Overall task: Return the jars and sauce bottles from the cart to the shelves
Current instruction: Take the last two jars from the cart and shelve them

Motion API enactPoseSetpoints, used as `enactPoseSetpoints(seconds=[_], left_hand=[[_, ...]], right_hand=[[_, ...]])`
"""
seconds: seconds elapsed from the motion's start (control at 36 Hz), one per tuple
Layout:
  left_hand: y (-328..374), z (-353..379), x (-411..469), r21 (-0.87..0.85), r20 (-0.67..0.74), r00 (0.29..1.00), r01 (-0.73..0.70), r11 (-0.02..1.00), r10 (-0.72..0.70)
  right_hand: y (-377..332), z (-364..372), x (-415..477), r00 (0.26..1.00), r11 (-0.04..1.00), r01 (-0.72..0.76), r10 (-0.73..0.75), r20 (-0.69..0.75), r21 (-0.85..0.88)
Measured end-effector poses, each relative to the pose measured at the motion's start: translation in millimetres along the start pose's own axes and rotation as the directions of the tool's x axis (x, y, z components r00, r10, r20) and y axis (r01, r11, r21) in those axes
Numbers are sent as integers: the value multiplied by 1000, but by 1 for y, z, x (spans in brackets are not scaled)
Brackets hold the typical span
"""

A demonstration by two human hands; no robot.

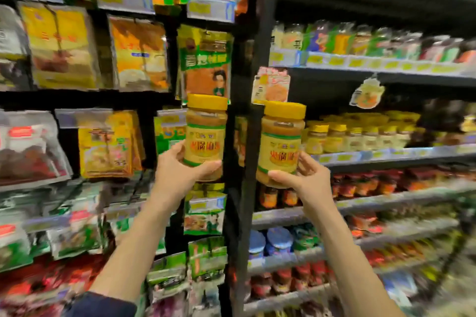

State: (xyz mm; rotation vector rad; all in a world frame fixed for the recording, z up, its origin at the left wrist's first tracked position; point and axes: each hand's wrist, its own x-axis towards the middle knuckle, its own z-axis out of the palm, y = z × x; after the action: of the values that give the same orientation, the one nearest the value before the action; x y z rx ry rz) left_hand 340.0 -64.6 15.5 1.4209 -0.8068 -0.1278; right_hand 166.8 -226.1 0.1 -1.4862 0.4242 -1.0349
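Your left hand (180, 168) grips the left jar (204, 134) upright, your right hand (307, 179) the right jar (282, 141). Matching jars (355, 136) line the shelf (386, 156) farther right, and your right hand's nearer.

— Bright, even store light; the shelves (386, 66) bend at the edges.
— Blurred too (worst lower right); packets (61, 46) look blocky and smeared. The jars (204, 136) at centre are sharpest, labels soft.

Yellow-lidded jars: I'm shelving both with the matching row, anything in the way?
Nothing visible for the yellow-lidded jar in the right hand. The jar in the left hand has the black shelf upright and that jar before the matching row.
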Motion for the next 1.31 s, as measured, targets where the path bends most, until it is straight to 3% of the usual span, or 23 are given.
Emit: enactPoseSetpoints(seconds=[0.17,0.56,0.89,1.31], left_hand=[[1,116,-3,-34,119,993,17,999,-13],[28,356,-25,-144,320,945,-26,989,72],[30,487,7,-197,394,909,-62,978,137],[-2,669,112,-230,466,869,-64,971,167]], right_hand=[[-14,-114,1,988,997,35,-45,-145,-72],[-47,-351,-4,924,963,100,-183,-335,-250],[-50,-452,33,868,952,125,-241,-435,-279],[-20,-556,165,845,941,129,-269,-463,-312]])
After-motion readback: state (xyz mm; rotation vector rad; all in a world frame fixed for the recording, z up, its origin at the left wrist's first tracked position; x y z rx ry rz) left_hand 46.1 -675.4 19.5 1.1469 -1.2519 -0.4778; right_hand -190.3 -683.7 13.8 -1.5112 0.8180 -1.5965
